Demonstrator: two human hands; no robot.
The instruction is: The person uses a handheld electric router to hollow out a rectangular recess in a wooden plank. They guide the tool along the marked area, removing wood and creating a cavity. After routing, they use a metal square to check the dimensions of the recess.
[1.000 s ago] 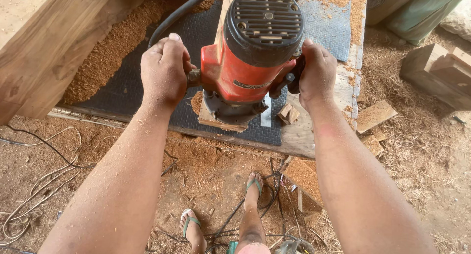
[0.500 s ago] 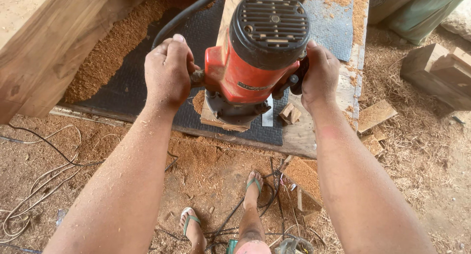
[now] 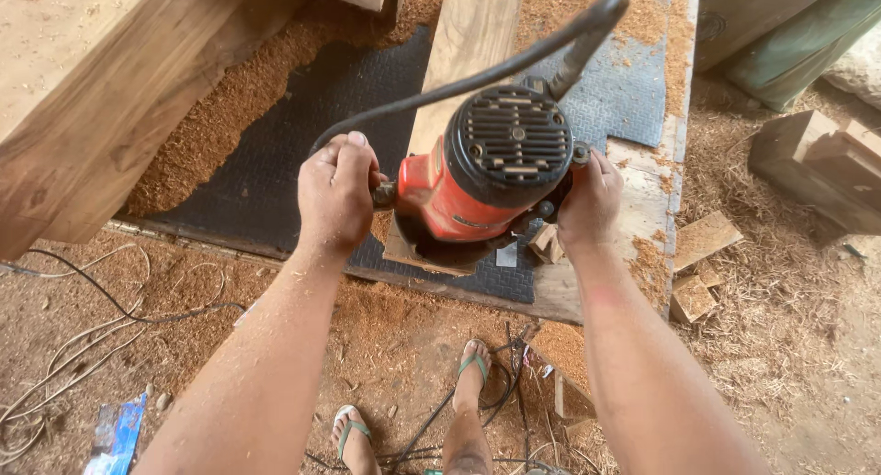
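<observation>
Gripped by the left hand (image 3: 336,192) and right hand (image 3: 587,200), the red router (image 3: 477,186) on the plank's (image 3: 473,44) near end could be snagged by its looping cord (image 3: 459,80).

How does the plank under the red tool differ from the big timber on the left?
The plank is thin and pale, lying flat on the black mat beneath the router. The timber beam is far thicker, darker, and runs diagonally beside the mat. Both are bare wood with sawdust around them.
</observation>
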